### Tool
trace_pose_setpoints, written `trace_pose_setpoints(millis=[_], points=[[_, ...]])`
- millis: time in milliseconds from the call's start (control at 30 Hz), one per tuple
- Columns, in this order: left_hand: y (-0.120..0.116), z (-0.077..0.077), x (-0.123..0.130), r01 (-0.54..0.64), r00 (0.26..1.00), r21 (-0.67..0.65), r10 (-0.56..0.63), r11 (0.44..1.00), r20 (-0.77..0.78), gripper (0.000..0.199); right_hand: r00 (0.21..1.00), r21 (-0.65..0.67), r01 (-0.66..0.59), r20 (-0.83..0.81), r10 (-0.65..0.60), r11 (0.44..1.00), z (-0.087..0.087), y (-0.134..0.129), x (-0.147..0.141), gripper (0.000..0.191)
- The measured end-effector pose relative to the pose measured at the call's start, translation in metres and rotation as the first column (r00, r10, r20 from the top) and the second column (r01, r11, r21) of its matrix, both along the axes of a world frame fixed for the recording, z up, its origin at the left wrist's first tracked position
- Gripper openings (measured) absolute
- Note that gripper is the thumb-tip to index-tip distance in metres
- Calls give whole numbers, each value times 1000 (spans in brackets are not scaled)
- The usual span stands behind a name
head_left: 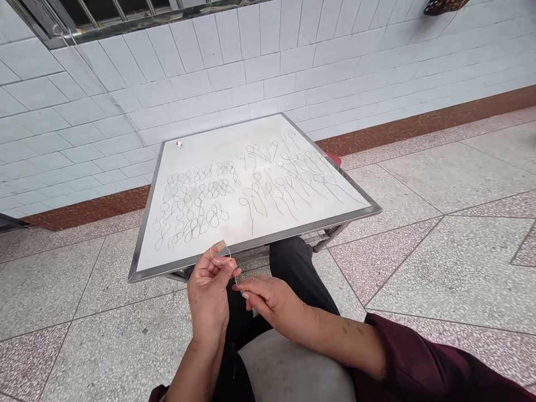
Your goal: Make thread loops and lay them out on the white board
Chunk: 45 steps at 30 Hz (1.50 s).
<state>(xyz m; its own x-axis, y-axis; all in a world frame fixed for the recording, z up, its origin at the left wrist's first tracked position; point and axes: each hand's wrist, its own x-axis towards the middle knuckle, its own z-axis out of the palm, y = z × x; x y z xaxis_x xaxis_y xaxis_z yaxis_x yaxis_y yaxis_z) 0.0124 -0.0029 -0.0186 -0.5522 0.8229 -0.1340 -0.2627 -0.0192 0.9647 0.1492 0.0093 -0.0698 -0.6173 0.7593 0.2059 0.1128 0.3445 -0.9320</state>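
Note:
A thin looped wire (230,252) is held between my two hands, just off the table's near edge. My left hand (210,285) pinches it with thumb and fingers where the round loop meets the straight tail. Lower down, my right hand (272,301) grips the tail end between thumb and forefinger. On the white table lie single-loop wires with straight tails (288,190) on the right side. Figure-eight wire pieces (199,195) lie in rows on the left side. The exact shape of the tail end is hidden by my right fingertips.
The white table (201,146) has a grey metal rim and stands near a tiled wall (234,72). A small red-and-white object (179,145) sits at its far left corner. Something red (334,160) shows past the right edge. My legs (293,268) are under the near edge.

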Motion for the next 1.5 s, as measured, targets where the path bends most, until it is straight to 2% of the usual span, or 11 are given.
trace_pose_setpoints(millis=[167, 333, 533, 733, 933, 1100, 1300, 1500], points=[[5, 3, 1, -64, 997, 42, 65, 997, -39, 42, 999, -266, -30, -42, 19, 963, -5, 4, 4, 26], [10, 4, 4, -106, 994, 94, 109, 990, -33, 37, 998, -364, -33, -68, 9, 931, -5, 6, 4, 21], [13, -6, 5, -91, 995, 82, 95, 992, -41, 37, 996, -527, -36, -89, -13, 849, -6, 5, 0, 19], [16, -6, 0, -104, 993, 97, 109, 990, -41, 38, 982, -556, -116, -188, 11, 823, -7, 5, -1, 33], [18, -2, -6, -123, 992, 92, 125, 988, -8, 41, 981, -614, -149, -191, 38, 775, 0, 8, -1, 38], [22, -4, -12, -127, 992, 79, 126, 989, 18, 42, 979, -650, -173, -198, 55, 740, -2, 10, -3, 38], [25, -6, -17, -126, 992, 91, 125, 988, 21, 41, 973, -740, -191, -231, 22, 645, -4, 11, -4, 43], [25, -2, -18, -123, 992, 90, 122, 988, 13, 40, 973, -853, -204, -231, 2, 480, -1, 12, -3, 47]])
